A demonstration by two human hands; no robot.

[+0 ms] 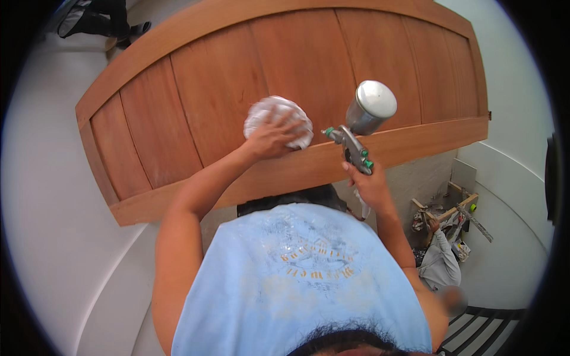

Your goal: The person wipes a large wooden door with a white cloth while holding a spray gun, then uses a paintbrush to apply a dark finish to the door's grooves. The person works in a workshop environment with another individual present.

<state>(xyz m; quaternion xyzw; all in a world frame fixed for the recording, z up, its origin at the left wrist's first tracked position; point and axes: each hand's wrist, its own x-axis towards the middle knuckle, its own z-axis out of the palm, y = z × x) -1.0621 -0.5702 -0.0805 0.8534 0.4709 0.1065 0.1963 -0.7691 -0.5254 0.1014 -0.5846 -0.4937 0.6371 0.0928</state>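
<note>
With the right hand (369,183), grips the handle of a metallic grey spray gun (355,147) with green fittings. Is clamped around that handle with curled fingers, aiming the nozzle leftward above the near rail of the wood. Lays the left hand (272,137), with fingers spread apart and slightly blurred, across a rounded, crumpled white cloth (257,117). Leaves a gap between cloth and nozzle, near each other but apart.

Carries on top of the gun a silver, drum-shaped metal cup (362,118), tilted, with a pale round lid closing it. Hides its contents completely.

Beneath the cloth, stretches out as a large orange-brown wooden panel (309,53), built of grooved boards inside a raised border, with a curved far edge. Bears a small dark metal piece (490,115) at the right end.

Nearer the body, shows a light-blue cotton-like shirt (237,279) with a worn print. To the right, opens onto a rough grey floor (409,169), with a light-brown wooden frame (469,202) around mixed clutter, too small to name, and a small yellow-green item (473,208) at one side. Just beside it, includes a co-worker's grey sleeve (440,261).

Farther out, is bounded by smooth white walls (507,107), with another person's dark-clothed leg (116,18) at upper left and black slats (487,332) at lower right.
</note>
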